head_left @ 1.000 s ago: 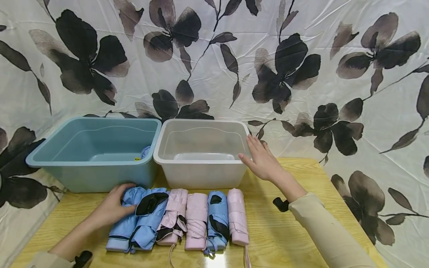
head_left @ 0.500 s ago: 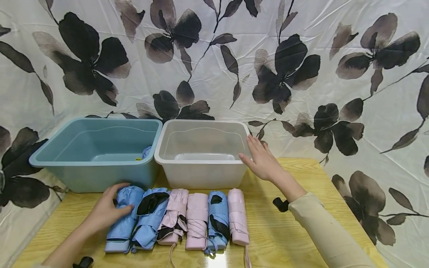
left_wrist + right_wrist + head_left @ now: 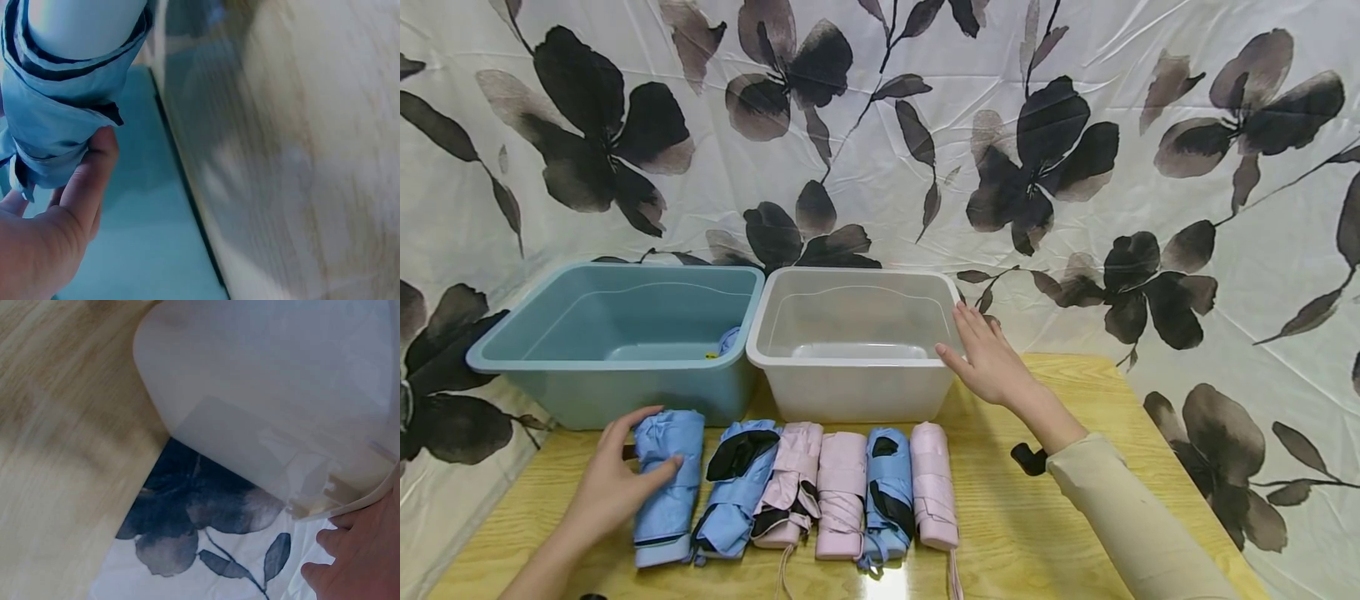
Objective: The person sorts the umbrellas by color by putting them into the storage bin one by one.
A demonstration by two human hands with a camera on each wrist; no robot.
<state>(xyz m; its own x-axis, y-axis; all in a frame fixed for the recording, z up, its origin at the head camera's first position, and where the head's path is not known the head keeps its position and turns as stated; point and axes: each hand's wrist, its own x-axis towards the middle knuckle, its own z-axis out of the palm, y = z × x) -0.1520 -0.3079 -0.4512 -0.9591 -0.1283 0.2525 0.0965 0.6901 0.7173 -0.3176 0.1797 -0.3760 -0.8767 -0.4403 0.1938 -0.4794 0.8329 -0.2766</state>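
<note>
My left hand [image 3: 608, 479] holds the leftmost blue folded umbrella [image 3: 668, 500], thumb on its front and fingers at its far left side. In the left wrist view, the blue umbrella [image 3: 69, 112] has its pale end toward the camera. To its right lie a blue umbrella with a black patch [image 3: 737, 487], a pink one with black edges [image 3: 788, 483], a plain pink one [image 3: 840, 496], another blue one [image 3: 889, 492] and a pink one with a cord [image 3: 934, 487]. My right hand [image 3: 992, 358] rests with straight fingers on the right rim of a white bin [image 3: 857, 392].
A teal bin [image 3: 617, 396] stands left of the white one, with a small blue bundle [image 3: 727, 340] in its right corner. Both stand at the back of the wooden table [image 3: 1022, 517]. Behind hangs a floral cloth [image 3: 910, 192].
My left hand has moved left with the leftmost blue umbrella, which now stands apart from the blue one beside it and more upright in view. My right hand has stayed on the white bin's rim.
</note>
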